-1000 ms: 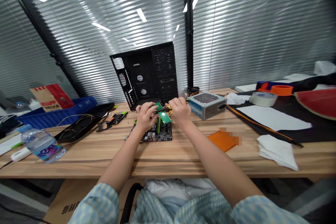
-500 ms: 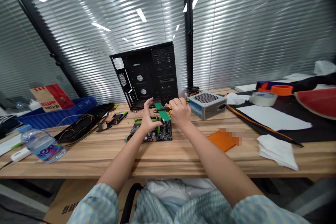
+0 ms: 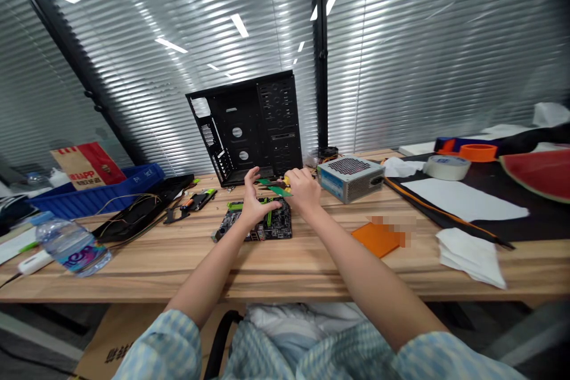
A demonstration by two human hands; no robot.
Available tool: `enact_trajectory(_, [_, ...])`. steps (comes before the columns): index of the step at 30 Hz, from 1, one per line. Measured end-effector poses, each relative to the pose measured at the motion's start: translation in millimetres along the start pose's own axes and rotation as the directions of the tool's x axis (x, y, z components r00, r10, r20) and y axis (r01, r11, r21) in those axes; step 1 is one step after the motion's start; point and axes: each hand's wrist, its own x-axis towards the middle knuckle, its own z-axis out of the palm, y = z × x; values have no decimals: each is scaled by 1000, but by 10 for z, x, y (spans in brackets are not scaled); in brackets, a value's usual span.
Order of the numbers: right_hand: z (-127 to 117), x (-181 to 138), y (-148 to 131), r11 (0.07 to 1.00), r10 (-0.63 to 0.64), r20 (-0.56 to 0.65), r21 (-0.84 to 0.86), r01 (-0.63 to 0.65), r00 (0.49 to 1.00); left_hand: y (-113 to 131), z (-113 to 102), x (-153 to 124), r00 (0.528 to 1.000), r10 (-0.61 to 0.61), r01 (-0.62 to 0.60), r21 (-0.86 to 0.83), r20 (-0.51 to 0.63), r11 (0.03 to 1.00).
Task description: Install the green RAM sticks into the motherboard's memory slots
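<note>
My right hand [image 3: 305, 191] is shut on a yellow-handled pair of pliers [image 3: 287, 181], whose dark jaws point left. A small green circuit card [image 3: 276, 189] sits at the jaws, low and nearly flat, just above the far edge of the motherboard [image 3: 276, 227]. My left hand [image 3: 259, 206] holds nothing, its fingers spread and resting on or just above the board. The board's near connectors show, and the hand hides its middle.
A black computer case panel [image 3: 249, 130] stands behind the board, and a power supply unit [image 3: 351, 179] sits to the right. Also on the wooden desk [image 3: 178, 276] are a water bottle [image 3: 71, 243], a blue crate [image 3: 93, 193], an orange pad [image 3: 376, 239], tape [image 3: 446, 167] and watermelon [image 3: 537, 173].
My left hand has come off the green card and dropped to the motherboard, fingers spread. The card has swung from steeply tilted to nearly flat and sits lower, still at the pliers.
</note>
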Motion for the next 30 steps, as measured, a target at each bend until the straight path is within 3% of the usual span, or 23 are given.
enact_trajectory(9, [-25,-10,-88,974,178,45,133,-183,983,14,-16,5,1000,-19,19,18,4,1000])
enact_trajectory(14, [-39,14,-126,902,357,223,169,-397,907,39,11,-9,998,-55,56,64,-19,996])
enact_trajectory(18, [-45,52,-143,844,414,335,206,-495,846,98,-20,5,989,122,-104,198,-81,975])
enact_trajectory(22, [-54,80,-142,808,464,431,154,-570,774,109,-135,41,940,339,-300,383,-36,873])
enact_trajectory(25, [-70,83,-141,812,485,446,90,-577,752,59,-207,55,921,388,-351,501,33,791])
enact_trajectory(30, [-84,62,-155,867,436,453,19,-497,778,-11,-219,48,917,385,-364,622,108,693])
